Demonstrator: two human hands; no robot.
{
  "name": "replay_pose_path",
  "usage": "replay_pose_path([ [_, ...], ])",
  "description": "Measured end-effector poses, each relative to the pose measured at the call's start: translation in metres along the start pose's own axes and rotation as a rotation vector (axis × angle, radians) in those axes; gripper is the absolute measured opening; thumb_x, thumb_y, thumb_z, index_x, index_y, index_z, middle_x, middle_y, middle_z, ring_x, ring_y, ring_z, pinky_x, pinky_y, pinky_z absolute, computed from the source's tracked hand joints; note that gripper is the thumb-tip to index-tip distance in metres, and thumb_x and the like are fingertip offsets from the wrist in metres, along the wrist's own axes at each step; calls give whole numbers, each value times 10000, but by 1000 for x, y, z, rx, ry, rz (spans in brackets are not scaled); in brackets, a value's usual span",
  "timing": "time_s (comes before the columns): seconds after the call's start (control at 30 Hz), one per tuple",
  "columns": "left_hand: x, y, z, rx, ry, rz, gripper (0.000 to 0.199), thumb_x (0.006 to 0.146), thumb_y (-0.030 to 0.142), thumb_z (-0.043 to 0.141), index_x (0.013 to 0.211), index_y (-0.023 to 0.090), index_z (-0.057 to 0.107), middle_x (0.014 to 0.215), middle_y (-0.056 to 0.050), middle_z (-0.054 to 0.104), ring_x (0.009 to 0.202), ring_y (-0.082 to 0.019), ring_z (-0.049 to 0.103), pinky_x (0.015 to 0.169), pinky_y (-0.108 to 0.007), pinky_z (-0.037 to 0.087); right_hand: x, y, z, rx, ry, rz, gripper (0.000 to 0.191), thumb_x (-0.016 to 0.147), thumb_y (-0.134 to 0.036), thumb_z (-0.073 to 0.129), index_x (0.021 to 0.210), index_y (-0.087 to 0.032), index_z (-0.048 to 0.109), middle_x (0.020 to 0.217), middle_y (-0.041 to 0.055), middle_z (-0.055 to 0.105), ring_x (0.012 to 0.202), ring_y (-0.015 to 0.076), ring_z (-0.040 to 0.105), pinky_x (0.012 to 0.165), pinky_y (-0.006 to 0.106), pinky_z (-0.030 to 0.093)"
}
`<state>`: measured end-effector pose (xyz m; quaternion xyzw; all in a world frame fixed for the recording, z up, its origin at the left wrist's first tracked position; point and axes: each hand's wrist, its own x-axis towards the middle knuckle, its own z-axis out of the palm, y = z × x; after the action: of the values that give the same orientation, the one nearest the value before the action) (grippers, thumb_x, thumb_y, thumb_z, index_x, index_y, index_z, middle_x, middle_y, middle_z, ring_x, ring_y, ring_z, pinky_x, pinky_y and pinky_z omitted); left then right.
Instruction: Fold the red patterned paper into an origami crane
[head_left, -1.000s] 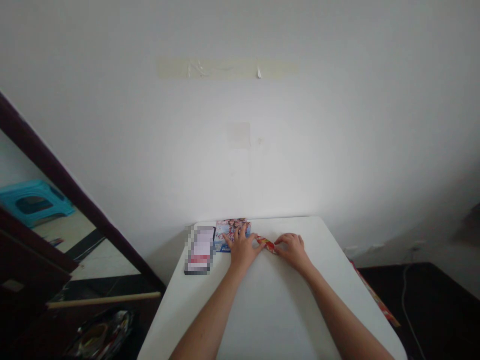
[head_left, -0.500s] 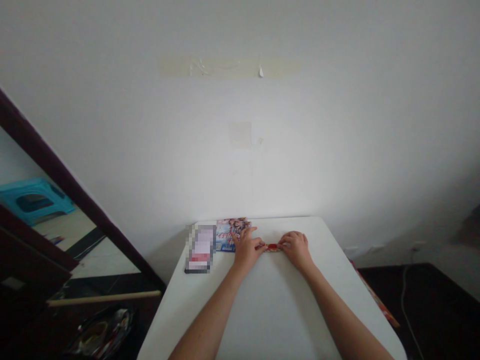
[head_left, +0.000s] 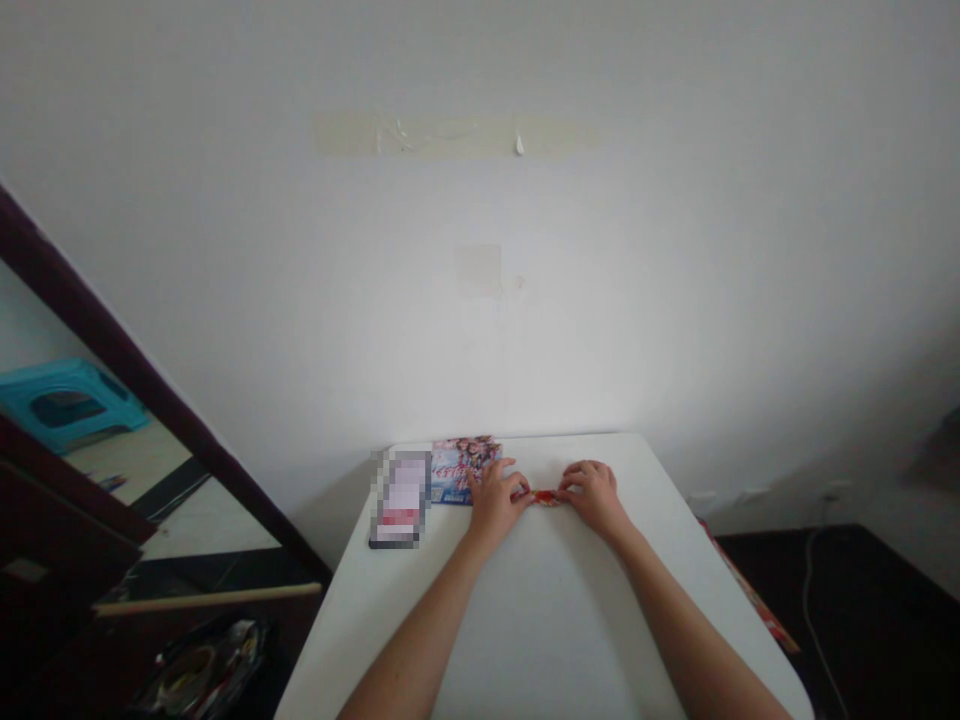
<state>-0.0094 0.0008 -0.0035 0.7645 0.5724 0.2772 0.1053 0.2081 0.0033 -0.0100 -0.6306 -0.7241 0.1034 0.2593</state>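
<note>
A small, flat red piece with a printed pattern (head_left: pixel 545 497), perhaps folded paper or a wrapper, spans the gap between my hands at the far part of the white table (head_left: pixel 540 620). My left hand (head_left: pixel 498 498) pinches its left end between thumb and index finger, the other fingers raised. On its right end, the thumb and fingertips of my right hand (head_left: pixel 592 492) are closed. Partly under my left hand's fingers lies a colourful printed leaflet (head_left: pixel 454 470) in blue and pink. The exact kind of the red piece is too small to tell.
Left of the leaflet lies a phone with a blurred screen (head_left: pixel 401 500). A white wall (head_left: pixel 480 380) rises behind the table. A mirror with a dark frame (head_left: pixel 165 375) leans at the left, above a dark bag of things (head_left: pixel 202 665). A cable (head_left: pixel 808 590) hangs at the right.
The fingers of my left hand have shifted slightly, its thumb and index now rounder in their pinch. A little more of the red piece shows between the hands.
</note>
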Motion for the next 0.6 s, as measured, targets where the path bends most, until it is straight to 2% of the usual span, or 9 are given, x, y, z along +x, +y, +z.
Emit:
replay_pose_path([
  [0.07, 0, 0, 0, -3, -1, -1, 114, 793, 315, 791, 879, 275, 727, 1388, -46, 567, 1365, -309, 442, 1152, -749, 119, -2, -3, -4, -33, 2, -29, 112, 852, -326, 683, 830, -314, 792, 1154, 34, 686, 1211, 282, 496, 1120, 547, 284],
  [0.17, -1, 2, -2, 1, 1, 21, 102, 791, 289, 791, 854, 256, 718, 1381, -51, 574, 1361, -306, 446, 1160, -741, 109, -5, -9, -10, -85, 8, -130, 103, 847, -314, 702, 881, -355, 791, 1208, 27, 671, 1293, 302, 440, 1171, 631, 162],
  [0.27, -1, 5, -4, 3, 10, 39, 88, 793, 271, 788, 828, 249, 710, 1359, -41, 589, 1349, -299, 461, 1167, -739, 93, -7, -13, -15, -117, 7, -193, 126, 856, -284, 691, 887, -361, 786, 1200, 22, 675, 1318, 302, 424, 1186, 666, 72],
  [0.6, 0, 3, -3, -10, -1, -5, 79, 783, 285, 800, 844, 287, 750, 1371, -31, 583, 1360, -305, 451, 1160, -751, 118, -4, -19, -9, -142, -27, -121, 144, 877, -251, 628, 833, -282, 762, 1193, 46, 680, 1319, 299, 422, 1181, 686, 74],
])
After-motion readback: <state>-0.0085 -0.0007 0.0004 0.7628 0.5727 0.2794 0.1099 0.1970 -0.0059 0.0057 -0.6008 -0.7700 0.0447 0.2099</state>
